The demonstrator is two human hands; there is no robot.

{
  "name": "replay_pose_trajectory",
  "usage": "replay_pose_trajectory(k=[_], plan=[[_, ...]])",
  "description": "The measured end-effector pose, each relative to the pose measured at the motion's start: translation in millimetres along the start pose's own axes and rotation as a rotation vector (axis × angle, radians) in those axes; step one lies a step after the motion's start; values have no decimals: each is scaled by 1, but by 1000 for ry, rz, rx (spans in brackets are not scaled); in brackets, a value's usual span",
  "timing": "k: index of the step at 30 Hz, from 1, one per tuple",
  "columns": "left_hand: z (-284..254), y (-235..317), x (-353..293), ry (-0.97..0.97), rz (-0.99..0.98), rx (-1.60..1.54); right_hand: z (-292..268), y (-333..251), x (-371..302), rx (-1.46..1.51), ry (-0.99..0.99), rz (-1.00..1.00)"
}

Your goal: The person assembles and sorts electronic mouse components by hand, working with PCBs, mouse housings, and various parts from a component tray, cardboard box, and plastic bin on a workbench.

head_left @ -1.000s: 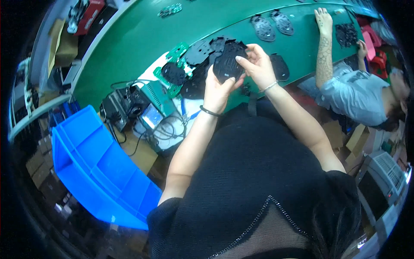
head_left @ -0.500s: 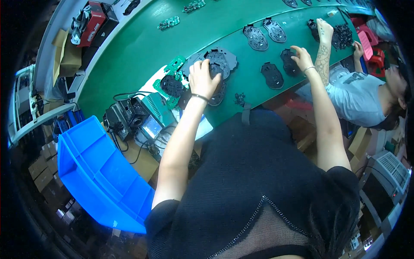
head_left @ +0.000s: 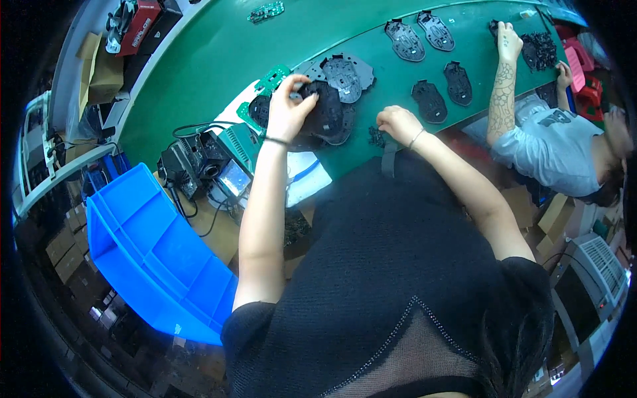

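My left hand (head_left: 286, 111) curls its thumb and fingers round the upper left edge of a black mouse-shaped shell (head_left: 326, 114), which sits over several stacked grey and black shells (head_left: 343, 78). By the table's near edge, my right hand (head_left: 400, 126) has its fingertips pinched together at a small pile of tiny black parts (head_left: 376, 137). Whatever those fingertips hold is too small to make out. Two black shells, one nearer (head_left: 429, 101) and one farther (head_left: 458, 83), lie flat to the right of my right hand.
Green circuit boards (head_left: 272, 79) and white paper (head_left: 308, 179) lie around my left hand. A boxy device with a screen (head_left: 233, 180) and cables stands left, above a blue bin (head_left: 156, 245). Two grey shells (head_left: 405, 41) lie farther back. A co-worker's hand (head_left: 509, 43) works beside a black parts heap (head_left: 539, 51).
My right hand has left the black shell on the right and come back to the small parts pile. My left hand has shifted slightly left, and the shell by it shows more fully.
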State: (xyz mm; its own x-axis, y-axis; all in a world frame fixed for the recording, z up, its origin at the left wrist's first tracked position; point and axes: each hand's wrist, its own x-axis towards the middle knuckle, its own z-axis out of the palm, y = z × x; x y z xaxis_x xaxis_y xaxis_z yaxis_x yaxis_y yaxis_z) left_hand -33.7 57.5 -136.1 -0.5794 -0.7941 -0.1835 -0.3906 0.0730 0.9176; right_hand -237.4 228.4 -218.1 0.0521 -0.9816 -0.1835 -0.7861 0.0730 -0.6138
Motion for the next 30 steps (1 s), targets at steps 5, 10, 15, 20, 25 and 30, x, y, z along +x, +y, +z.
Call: replay_pose_trajectory(k=[5, 10, 15, 20, 25, 30], plan=[[21, -4, -72, -164, -43, -236, 9, 3, 4, -82, 13, -21], [23, 7, -112, -216, -434, -943, 1, 3, 16, 154, 225, 101], [19, -4, -128, -335, -479, -1184, -15, 10, 31, 846, 195, 363], [6, 15, -92, -272, -434, -1350, -56, -26, 31, 1245, 110, 338], [10, 29, -68, -320, -335, -1174, -89, -75, 25, 1280, 50, 239], [17, 33, -62, -269, -319, -1039, -100, -104, 21, 1004, -8, 109]])
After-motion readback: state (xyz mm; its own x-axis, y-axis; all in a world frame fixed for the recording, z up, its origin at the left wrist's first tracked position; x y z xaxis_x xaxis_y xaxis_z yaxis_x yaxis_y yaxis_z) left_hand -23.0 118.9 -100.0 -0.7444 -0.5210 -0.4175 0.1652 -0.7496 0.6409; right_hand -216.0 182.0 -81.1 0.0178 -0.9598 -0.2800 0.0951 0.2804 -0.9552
